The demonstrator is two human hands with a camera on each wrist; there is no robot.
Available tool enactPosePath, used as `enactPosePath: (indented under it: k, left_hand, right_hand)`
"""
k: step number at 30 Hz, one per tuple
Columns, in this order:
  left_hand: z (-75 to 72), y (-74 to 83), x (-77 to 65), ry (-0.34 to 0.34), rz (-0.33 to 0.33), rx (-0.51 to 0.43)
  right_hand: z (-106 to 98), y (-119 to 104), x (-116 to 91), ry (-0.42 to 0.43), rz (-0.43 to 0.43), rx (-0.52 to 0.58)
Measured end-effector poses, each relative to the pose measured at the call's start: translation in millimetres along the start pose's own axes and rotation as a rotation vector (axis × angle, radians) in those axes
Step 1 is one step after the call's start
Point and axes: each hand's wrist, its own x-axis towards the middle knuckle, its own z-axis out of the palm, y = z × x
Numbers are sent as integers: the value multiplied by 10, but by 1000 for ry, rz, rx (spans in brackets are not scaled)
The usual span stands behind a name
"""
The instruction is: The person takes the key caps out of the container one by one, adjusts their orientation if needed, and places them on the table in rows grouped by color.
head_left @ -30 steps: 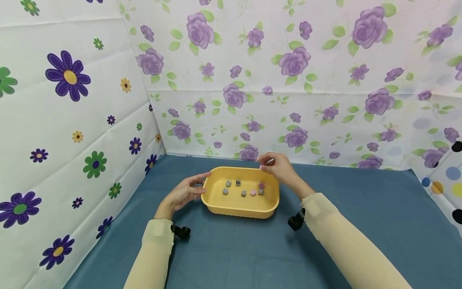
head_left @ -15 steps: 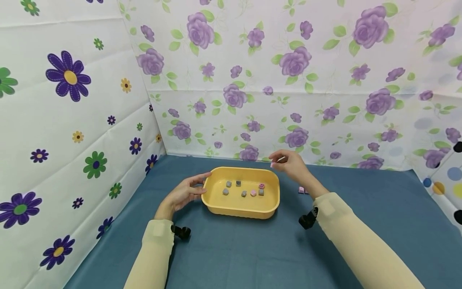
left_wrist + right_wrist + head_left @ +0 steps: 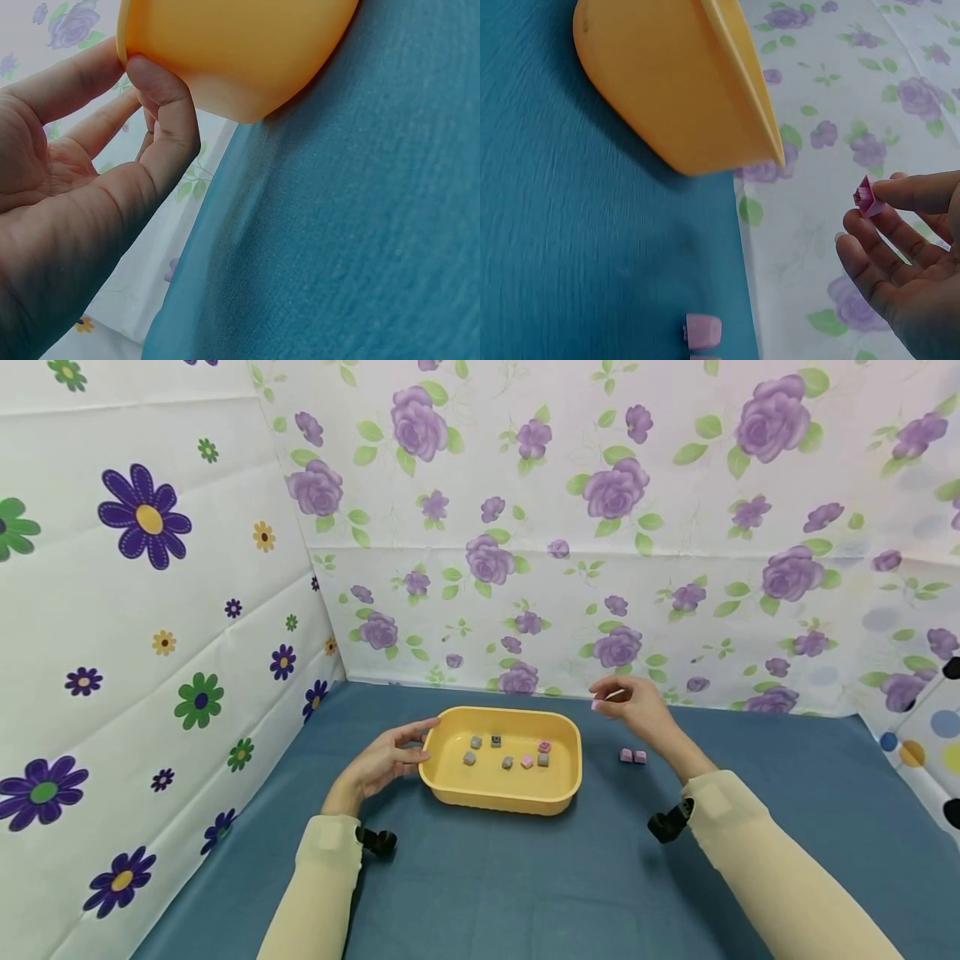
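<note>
Pink, small, plastic-looking keycap [image 3: 870, 199]: in the air, right of the yellow, rounded-rectangular tray [image 3: 498, 801], pinched between thumb and fingers of the right hand [image 3: 637, 706]. The left hand [image 3: 384, 758] pinches the tray's left rim; hold it lightly to avoid tipping. Grip the keycap softly by opposite sides; hard squeezing could eject it. Avoid knocking the two pink, block-shaped keycaps [image 3: 626, 756] on the blue cloth [image 3: 495, 877].

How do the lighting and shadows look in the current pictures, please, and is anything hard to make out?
Head view: fairly even light, a soft shadow on the blue cloth beside the right sleeve, and pieces in the yellow tub too small to show much detail. Left wrist view: the left hand darkens toward the wrist. Right wrist view: soft shadow along the tub.
</note>
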Motion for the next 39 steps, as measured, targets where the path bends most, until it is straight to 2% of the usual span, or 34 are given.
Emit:
enactPosePath:
  k: [21,32,39]
  left_hand:
    - [-5,2,-9,-9,13,10]
    - [-12,-12,-9,-9,18,18]
    - [-16,-9,-5,-10,15,13]
  right_hand:
    - [-267,266,-109,28,-9,-47]
    - [-352,384,-153,29,-33,-35]
    - [-411,438,-190,16,-4,-35]
